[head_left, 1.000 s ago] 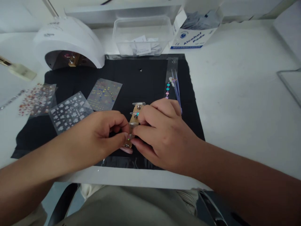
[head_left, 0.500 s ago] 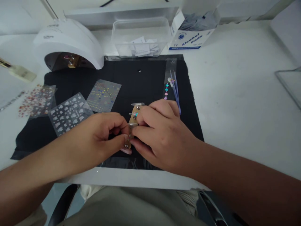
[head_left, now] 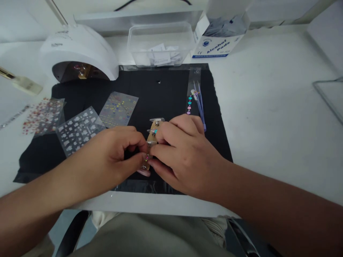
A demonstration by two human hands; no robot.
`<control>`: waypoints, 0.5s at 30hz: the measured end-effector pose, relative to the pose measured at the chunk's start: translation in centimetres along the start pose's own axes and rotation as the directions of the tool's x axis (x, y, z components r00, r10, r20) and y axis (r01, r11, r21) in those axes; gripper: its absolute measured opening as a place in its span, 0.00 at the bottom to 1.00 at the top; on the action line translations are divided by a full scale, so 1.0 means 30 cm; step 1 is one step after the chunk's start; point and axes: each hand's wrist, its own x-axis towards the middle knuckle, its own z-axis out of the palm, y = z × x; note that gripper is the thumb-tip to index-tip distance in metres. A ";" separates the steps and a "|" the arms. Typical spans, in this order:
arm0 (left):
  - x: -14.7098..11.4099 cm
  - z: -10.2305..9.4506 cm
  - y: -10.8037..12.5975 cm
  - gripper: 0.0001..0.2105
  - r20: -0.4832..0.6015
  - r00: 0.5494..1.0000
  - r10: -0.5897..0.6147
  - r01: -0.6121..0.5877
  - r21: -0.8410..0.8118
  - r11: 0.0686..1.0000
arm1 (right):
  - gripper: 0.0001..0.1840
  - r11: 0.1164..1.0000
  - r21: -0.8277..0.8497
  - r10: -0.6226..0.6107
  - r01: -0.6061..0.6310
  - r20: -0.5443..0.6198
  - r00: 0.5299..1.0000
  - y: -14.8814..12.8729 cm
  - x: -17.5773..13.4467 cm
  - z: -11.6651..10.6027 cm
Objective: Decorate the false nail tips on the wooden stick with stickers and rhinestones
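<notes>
A small wooden nail stand (head_left: pixel 152 138) lies between my hands, with false nail tips fixed along it on metal studs. My left hand (head_left: pixel 120 148) is closed, its thumb and forefinger pinching the left end of one false nail tip (head_left: pixel 147 157) that bears small coloured spots. From the other side my right hand (head_left: pixel 187 153) bends over the stand, finger and thumb closed at the same tip's right end. Beyond them a clear tip (head_left: pixel 157 120) tops the stand, and a pink tip (head_left: pixel 144 172) sits at its near end. My fingers hide part of the stand.
Sticker sheets (head_left: pixel 80 129) lie left on the black mat (head_left: pixel 158 100). Purple tweezers (head_left: pixel 200 107) rest on a flower sticker strip (head_left: pixel 189 101). Behind stand a white nail lamp (head_left: pixel 80 46), a clear tub (head_left: pixel 160 43) and an alcohol pads box (head_left: pixel 219 44). A polish bottle (head_left: pixel 28 85) is far left.
Both hands keep almost the same place and grip. Coloured spots on the pinched nail tip show more plainly now. The whole view has shifted very slightly.
</notes>
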 end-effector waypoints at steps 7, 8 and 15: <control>-0.009 0.003 -0.004 0.09 -0.067 0.995 0.069 -0.059 0.140 0.988 | 0.13 1.000 0.000 0.005 -0.005 -0.002 1.000 -0.001 0.000 0.001; -0.011 0.003 -0.004 0.08 -0.080 0.993 0.087 -0.073 0.160 0.984 | 0.13 1.000 0.003 0.008 -0.008 -0.002 1.000 -0.001 0.000 0.002; -0.034 -0.003 0.013 0.10 -0.082 0.977 0.197 -0.169 0.260 0.951 | 0.13 1.000 0.021 0.001 -0.001 -0.005 1.000 0.000 -0.001 0.002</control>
